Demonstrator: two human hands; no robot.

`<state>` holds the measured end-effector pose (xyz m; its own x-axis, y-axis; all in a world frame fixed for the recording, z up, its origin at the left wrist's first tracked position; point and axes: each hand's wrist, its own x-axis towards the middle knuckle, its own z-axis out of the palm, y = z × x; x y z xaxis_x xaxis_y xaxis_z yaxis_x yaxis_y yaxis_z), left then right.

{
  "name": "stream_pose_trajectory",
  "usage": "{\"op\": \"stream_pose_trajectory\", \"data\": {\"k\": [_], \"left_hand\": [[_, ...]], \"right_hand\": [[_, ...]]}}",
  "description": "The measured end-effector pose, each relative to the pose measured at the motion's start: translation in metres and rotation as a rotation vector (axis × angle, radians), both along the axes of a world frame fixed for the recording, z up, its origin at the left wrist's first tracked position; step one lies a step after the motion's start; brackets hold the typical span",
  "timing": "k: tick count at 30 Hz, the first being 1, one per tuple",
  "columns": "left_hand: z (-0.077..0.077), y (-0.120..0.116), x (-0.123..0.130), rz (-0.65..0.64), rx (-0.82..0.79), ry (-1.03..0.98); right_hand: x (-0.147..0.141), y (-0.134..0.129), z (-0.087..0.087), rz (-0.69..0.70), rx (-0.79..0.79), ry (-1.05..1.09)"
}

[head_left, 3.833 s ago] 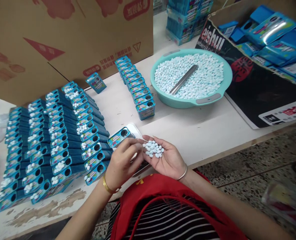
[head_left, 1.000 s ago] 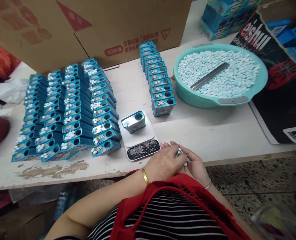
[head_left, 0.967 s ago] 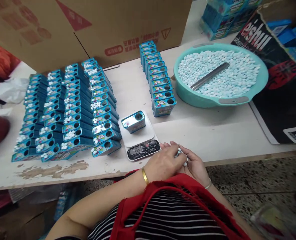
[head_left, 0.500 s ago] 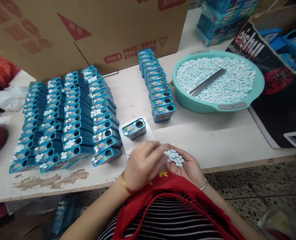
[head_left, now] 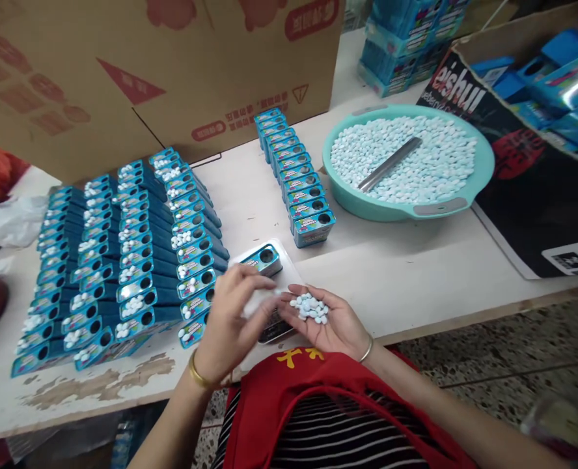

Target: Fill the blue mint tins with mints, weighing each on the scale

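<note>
— In the head view, how do your hands stand?

— My right hand (head_left: 335, 326) lies palm up just below centre, fingers extended and slightly spread, a small heap of pale pellets (head_left: 310, 309) resting in it. My left hand (head_left: 235, 319) is just left of it, fingers curved; it's blurred, so I can't tell whether thumb and fingertips pinch anything.

— And the tin?

— The blue tin (head_left: 266, 256) sits on the white scale (head_left: 291, 262) near the middle of the frame, partly hidden behind my left fingers.

— What worries you?

— Tilting my palm could roll the heap onto the bench (head_left: 367, 273), since nothing covers it. My left knuckles look near enough to nudge the tin. Swinging wide could jostle the tightly packed tins (head_left: 195, 250) at left, scattering the loose pellets on top (head_left: 133, 305). The basin (head_left: 381, 211), upper right, seems safely apart.
</note>
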<state>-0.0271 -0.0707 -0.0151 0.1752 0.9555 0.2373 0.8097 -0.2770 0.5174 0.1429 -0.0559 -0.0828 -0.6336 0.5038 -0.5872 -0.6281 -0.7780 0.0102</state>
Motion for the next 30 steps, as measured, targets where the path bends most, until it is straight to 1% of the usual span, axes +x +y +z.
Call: {"op": "stream_pose_trajectory", "data": {"k": [1, 2, 5, 7, 9, 11, 13, 16, 19, 21, 23, 25, 26, 28, 30], "left_hand": [[0.002, 0.001, 0.003, -0.049, 0.002, 0.073], [0.002, 0.003, 0.003, -0.061, 0.018, 0.162], [-0.005, 0.016, -0.006, 0.031, 0.066, 0.399], [-0.011, 0.028, -0.012, 0.036, 0.036, 0.467], [-0.014, 0.040, -0.010, -0.019, 0.037, 0.491], [-0.015, 0.051, 0.003, -0.083, 0.084, 0.470], [-0.016, 0.061, 0.023, -0.159, 0.119, 0.409], [-0.025, 0.080, 0.056, -0.239, 0.116, 0.377], [-0.038, 0.096, 0.078, -0.216, 0.088, 0.462], [-0.046, 0.100, 0.081, -0.169, 0.062, 0.493], [-0.047, 0.095, 0.074, -0.125, 0.053, 0.471], [-0.041, 0.079, 0.054, -0.095, 0.068, 0.395], [-0.035, 0.066, 0.041, -0.076, 0.075, 0.347], [-0.021, 0.034, 0.011, -0.019, 0.091, 0.271], [-0.012, -0.004, -0.020, 0.092, 0.122, 0.276]], "right_hand": [[-0.002, 0.001, 0.001, 0.009, -0.001, 0.018], [-0.003, 0.001, 0.002, 0.010, -0.006, 0.030], [0.004, 0.001, 0.001, -0.023, -0.026, 0.040], [0.016, 0.001, -0.004, -0.060, -0.024, 0.030], [0.030, 0.000, -0.010, -0.102, -0.019, -0.014], [0.044, -0.002, -0.017, -0.151, -0.023, -0.080], [0.054, -0.003, -0.021, -0.201, -0.027, -0.129], [0.061, -0.003, -0.022, -0.254, -0.034, -0.148], [0.064, -0.003, -0.022, -0.254, -0.029, -0.139], [0.065, -0.004, -0.022, -0.246, -0.022, -0.142], [0.067, -0.005, -0.023, -0.237, -0.025, -0.159], [0.067, -0.007, -0.025, -0.219, -0.035, -0.179], [0.067, -0.007, -0.026, -0.209, -0.041, -0.188], [0.065, -0.007, -0.025, -0.185, -0.053, -0.209], [0.061, -0.007, -0.022, -0.154, -0.062, -0.230]]}}
